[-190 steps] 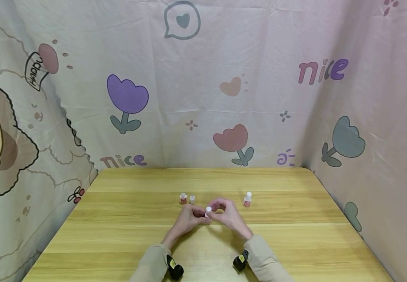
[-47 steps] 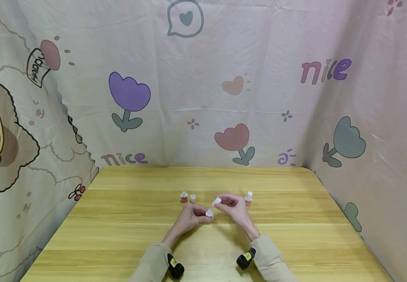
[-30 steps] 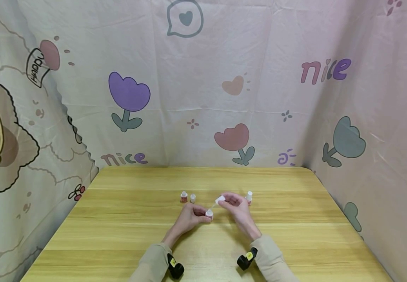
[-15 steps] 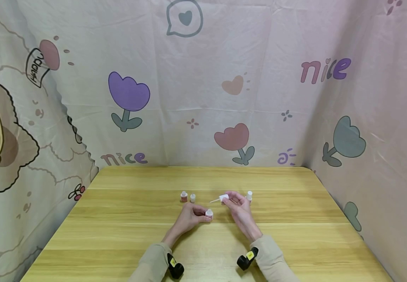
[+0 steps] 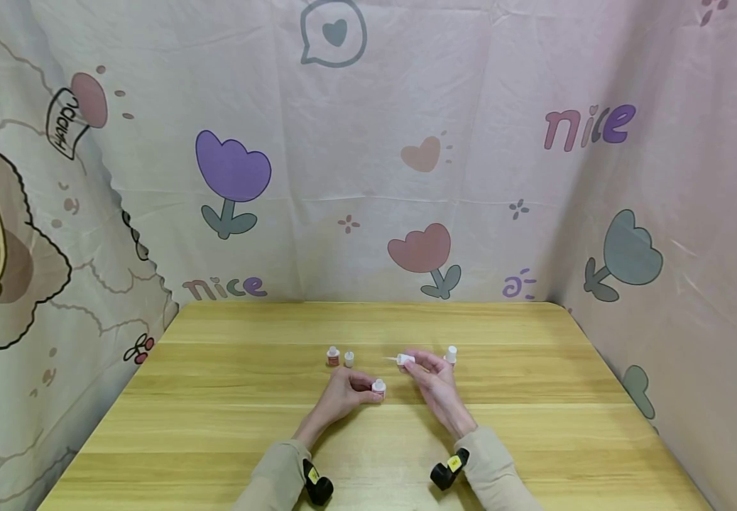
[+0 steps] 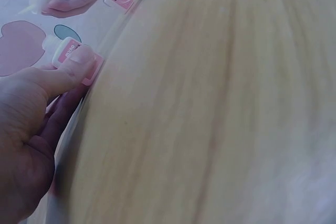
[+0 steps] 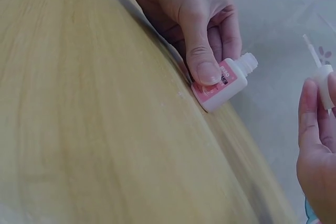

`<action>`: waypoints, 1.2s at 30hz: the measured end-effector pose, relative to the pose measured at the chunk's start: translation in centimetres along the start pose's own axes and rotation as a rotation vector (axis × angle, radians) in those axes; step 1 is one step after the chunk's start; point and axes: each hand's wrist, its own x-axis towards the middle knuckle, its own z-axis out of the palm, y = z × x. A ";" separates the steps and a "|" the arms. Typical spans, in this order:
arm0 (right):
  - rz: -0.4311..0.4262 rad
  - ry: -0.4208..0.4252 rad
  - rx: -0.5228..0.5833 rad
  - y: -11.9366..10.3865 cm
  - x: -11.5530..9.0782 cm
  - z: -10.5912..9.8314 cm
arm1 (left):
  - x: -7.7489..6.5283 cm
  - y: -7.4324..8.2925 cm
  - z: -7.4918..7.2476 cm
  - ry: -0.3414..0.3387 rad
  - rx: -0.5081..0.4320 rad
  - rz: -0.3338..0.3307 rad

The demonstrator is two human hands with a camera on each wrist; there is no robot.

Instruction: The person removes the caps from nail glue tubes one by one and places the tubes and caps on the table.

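Observation:
My left hand (image 5: 341, 394) pinches a small white bottle with a pink label (image 5: 378, 389) at the front middle of the table. The bottle stands upright with its neck bare; in the right wrist view the thumb presses on the label of the bottle (image 7: 218, 90). My right hand (image 5: 437, 385) holds a white brush cap (image 5: 406, 360) between thumb and fingers, a little behind and right of the bottle. The cap lies nearly level, its thin pale applicator stem pointing left. Both hands also show in the left wrist view, the cap (image 6: 44, 2) beyond the bottle (image 6: 65, 53).
Behind the left hand stand an uncapped bottle with a red-pink label (image 5: 333, 358) and a loose white cap (image 5: 349, 360) beside it. A capped bottle (image 5: 451, 354) is partly hidden behind the right hand. A printed cloth (image 5: 343, 248) hangs behind the wooden table (image 5: 247, 426).
The right hand has taken the cap off the bottle, drawn it up and right, and turned it from upright to nearly level. The left hand and bottle have stayed in place.

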 end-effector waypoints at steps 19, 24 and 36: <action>0.058 -0.003 0.073 0.1 -0.1 -0.5 | -0.1 0.1 0.2 0.016 -0.012 -0.012; 0.120 -0.029 0.020 0.1 -0.1 -0.7 | -0.1 0.1 0.2 0.018 -0.017 -0.024; 0.172 -0.078 -0.177 0.0 0.2 -0.6 | -0.2 0.3 0.4 0.038 0.007 -0.023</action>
